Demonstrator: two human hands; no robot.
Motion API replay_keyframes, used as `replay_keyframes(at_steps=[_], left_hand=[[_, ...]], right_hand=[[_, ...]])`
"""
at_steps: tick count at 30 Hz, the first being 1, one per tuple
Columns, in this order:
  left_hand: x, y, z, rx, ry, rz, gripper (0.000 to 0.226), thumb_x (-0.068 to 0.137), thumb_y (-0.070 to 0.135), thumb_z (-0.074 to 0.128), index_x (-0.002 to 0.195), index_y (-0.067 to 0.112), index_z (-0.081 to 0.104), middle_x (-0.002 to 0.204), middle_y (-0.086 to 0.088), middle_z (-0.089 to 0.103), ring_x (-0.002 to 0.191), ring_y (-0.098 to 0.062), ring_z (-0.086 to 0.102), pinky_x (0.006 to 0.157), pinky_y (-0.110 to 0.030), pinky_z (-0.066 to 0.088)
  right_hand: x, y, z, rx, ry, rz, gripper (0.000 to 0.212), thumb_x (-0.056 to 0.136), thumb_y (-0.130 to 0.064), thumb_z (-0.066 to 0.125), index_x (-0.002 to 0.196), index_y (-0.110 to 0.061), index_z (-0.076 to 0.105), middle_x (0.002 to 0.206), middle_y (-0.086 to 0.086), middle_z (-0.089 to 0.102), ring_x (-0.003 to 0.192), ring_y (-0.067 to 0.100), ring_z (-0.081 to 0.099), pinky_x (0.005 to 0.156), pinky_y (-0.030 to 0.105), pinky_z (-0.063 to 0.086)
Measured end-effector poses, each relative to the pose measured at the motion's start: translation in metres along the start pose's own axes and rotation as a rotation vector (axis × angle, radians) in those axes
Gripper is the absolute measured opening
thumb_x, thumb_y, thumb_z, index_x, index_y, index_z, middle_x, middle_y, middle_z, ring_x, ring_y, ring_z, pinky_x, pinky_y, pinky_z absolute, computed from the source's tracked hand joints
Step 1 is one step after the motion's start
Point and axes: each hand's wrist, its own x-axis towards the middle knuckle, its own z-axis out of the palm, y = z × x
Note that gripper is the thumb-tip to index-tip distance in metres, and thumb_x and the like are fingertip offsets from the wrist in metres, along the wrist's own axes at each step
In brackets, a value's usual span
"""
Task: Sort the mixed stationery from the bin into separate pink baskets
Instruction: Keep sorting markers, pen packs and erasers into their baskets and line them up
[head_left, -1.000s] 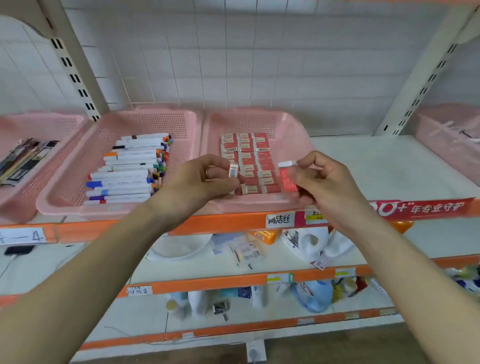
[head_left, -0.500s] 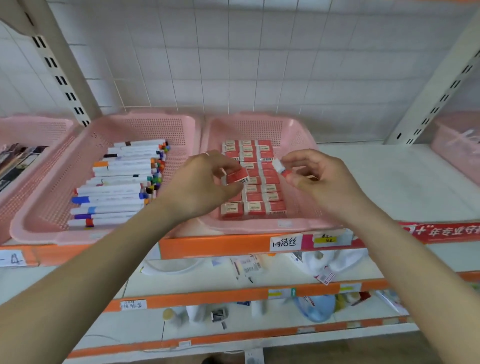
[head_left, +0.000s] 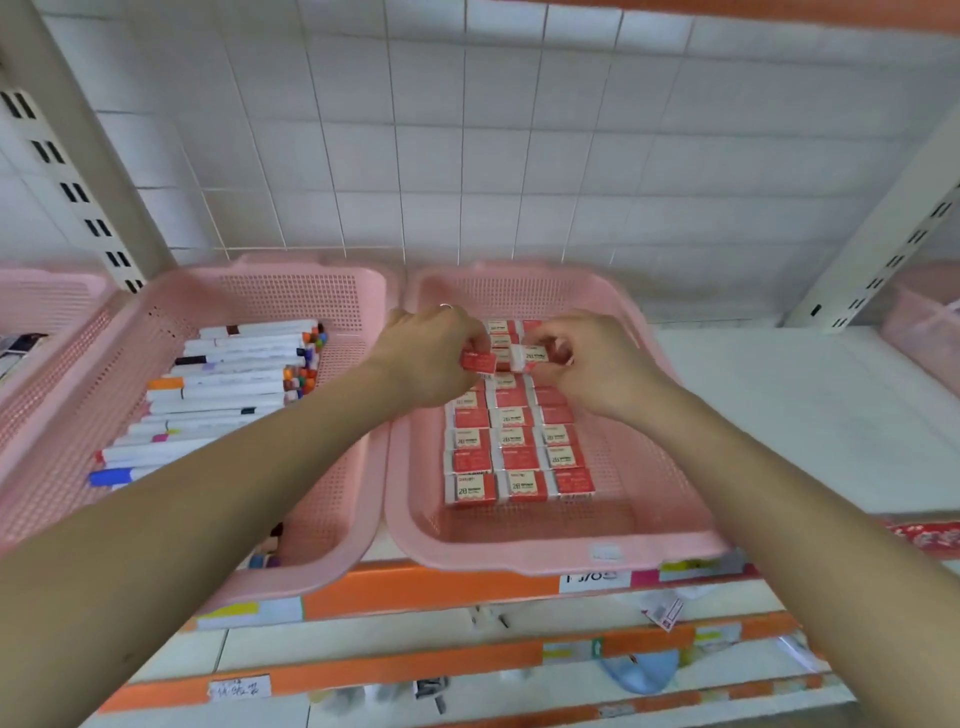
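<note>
Two pink baskets stand side by side on the orange-edged shelf. The right basket (head_left: 670, 545) holds rows of red-and-cream boxed erasers (head_left: 514, 452). Over the far end of those rows, my left hand (head_left: 431, 353) pinches one red eraser (head_left: 479, 360). Beside it my right hand (head_left: 587, 358) pinches another eraser (head_left: 531, 356), its cream face up. The two held erasers nearly touch. The left basket (head_left: 332, 514) holds several white markers (head_left: 228, 384) with coloured caps.
A third pink basket (head_left: 47, 306) sits at the far left and a fourth (head_left: 924, 322) at the far right. White bare shelf (head_left: 789, 415) lies right of the eraser basket. Slotted uprights rise at both sides. Lower shelves hold assorted goods.
Both hands have moved forward and deeper over the eraser basket, each still holding its eraser. The camera has leaned in closer to the shelf.
</note>
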Motion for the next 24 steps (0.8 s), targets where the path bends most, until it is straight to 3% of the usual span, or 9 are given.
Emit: replay_keyframes(at_steps=[7, 12, 16, 20, 24], left_hand=[[0.017, -0.001, 0.014, 0.179, -0.004, -0.088, 0.016, 0.085, 0.037, 0.068, 0.099, 0.032, 0.068, 0.105, 0.01, 0.065, 0.106, -0.018, 0.058, 0.106, -0.042, 0.026], [0.018, 0.0, 0.019, 0.247, 0.025, -0.1, 0.024, 0.085, 0.042, 0.069, 0.107, 0.033, 0.067, 0.116, 0.008, 0.062, 0.114, -0.019, 0.056, 0.108, -0.044, 0.027], [0.02, -0.002, 0.023, 0.299, 0.053, -0.152, 0.05, 0.083, 0.06, 0.064, 0.118, 0.024, 0.064, 0.122, 0.001, 0.061, 0.119, -0.024, 0.053, 0.109, -0.048, 0.027], [0.019, -0.001, 0.024, 0.365, 0.033, -0.134, 0.037, 0.083, 0.057, 0.062, 0.105, 0.027, 0.07, 0.11, 0.005, 0.065, 0.109, -0.022, 0.056, 0.106, -0.046, 0.028], [0.016, 0.0, 0.024, 0.422, -0.014, -0.097, 0.025, 0.082, 0.048, 0.064, 0.098, 0.029, 0.07, 0.099, 0.008, 0.064, 0.102, -0.02, 0.058, 0.105, -0.046, 0.028]], right_hand=[[0.037, 0.008, 0.012, -0.198, -0.178, -0.082, 0.032, 0.087, -0.015, 0.071, 0.119, -0.018, 0.066, 0.116, 0.0, 0.064, 0.096, 0.017, 0.062, 0.079, 0.026, 0.053], [0.046, 0.01, 0.017, -0.274, -0.203, -0.154, 0.026, 0.087, -0.017, 0.07, 0.112, -0.013, 0.069, 0.106, 0.004, 0.066, 0.09, 0.021, 0.064, 0.08, 0.04, 0.058], [0.047, 0.016, 0.023, -0.291, -0.177, -0.158, 0.028, 0.084, -0.028, 0.075, 0.11, -0.019, 0.07, 0.108, -0.001, 0.058, 0.093, 0.016, 0.056, 0.079, 0.034, 0.052], [0.046, 0.02, 0.021, -0.296, -0.174, -0.152, 0.03, 0.084, -0.033, 0.075, 0.111, -0.022, 0.068, 0.11, -0.004, 0.055, 0.099, 0.016, 0.053, 0.082, 0.034, 0.049], [0.043, 0.02, 0.023, -0.297, -0.187, -0.135, 0.049, 0.086, -0.035, 0.073, 0.131, -0.021, 0.058, 0.122, -0.001, 0.056, 0.106, 0.016, 0.055, 0.085, 0.034, 0.049]])
